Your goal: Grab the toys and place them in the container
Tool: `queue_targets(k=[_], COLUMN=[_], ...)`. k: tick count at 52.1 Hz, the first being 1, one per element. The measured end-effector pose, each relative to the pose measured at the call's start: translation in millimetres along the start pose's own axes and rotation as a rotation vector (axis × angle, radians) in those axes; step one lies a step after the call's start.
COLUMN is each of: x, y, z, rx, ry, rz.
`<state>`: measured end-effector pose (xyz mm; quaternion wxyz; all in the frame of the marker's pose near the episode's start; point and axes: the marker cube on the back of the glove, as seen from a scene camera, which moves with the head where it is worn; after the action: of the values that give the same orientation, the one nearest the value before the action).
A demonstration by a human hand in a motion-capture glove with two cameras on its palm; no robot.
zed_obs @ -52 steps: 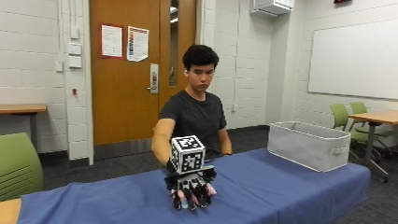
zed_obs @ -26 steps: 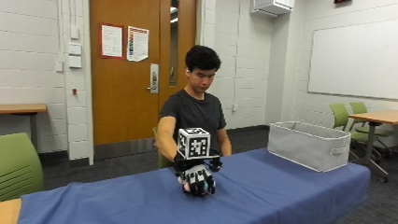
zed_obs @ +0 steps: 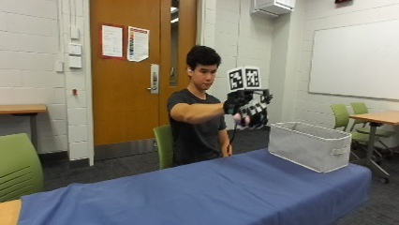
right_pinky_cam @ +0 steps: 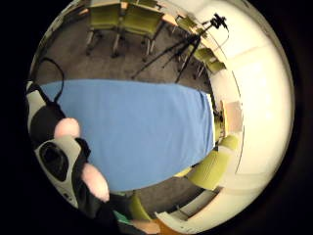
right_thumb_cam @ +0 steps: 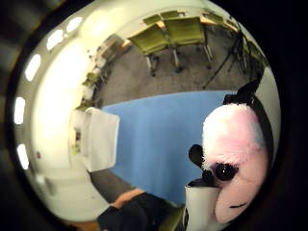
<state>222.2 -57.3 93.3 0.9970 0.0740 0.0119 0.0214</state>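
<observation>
From the outside view I see the person seated behind the table (zed_obs: 205, 187), which is draped in a blue cloth, with the gloved right hand (zed_obs: 248, 110) raised to about chest height, well above the tabletop and off to one side of the grey fabric container (zed_obs: 310, 145). The arm is stretched forward and across toward the container, but the hand is not over the container's opening; it hangs in the air just short of the near rim.

The thumb side palm view is filled on one side by a plush panda toy (right_thumb_cam: 236, 163): pale pinkish-white face, black ear, a black eye patch with a shiny eye, a thin line of a mouth. It sits right against the palm. In the little finger side palm view I see pale, rounded parts of the toy poking out between the black glove parts, with the blue cloth far below. From the outside view the fingers look curled inward, so I read the hand as gripping the panda, though the toy itself is hard to make out there behind the glove.

The container stands on the blue cloth near the table's end, upright and open on top, with a handle slot in its short side. I see it in the thumb side palm view too, beside the cloth's far edge.
</observation>
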Motion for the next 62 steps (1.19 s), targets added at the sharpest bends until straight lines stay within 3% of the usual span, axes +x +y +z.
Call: queue_targets(k=[14,20,25,35,51,55,62], x=[-175.8,-255.3,-326.1,-426.7,-423.8,-443.8,-426.3], y=[-10.1,9.7,11.7,22.7,-7.1,-6.2,-6.2], z=[-100.5,-131.3,-141.5,-126.0,-72.7,-71.6,-47.2], rx=[0.117,0.139,0.130,0.127,0.090,0.004,-0.074], ry=[-0.057,-0.208,-0.228,-0.169,-0.177,-0.285,-0.080], rz=[-0.245,-0.592,-0.513,-0.639,-0.803,-0.585,-0.622])
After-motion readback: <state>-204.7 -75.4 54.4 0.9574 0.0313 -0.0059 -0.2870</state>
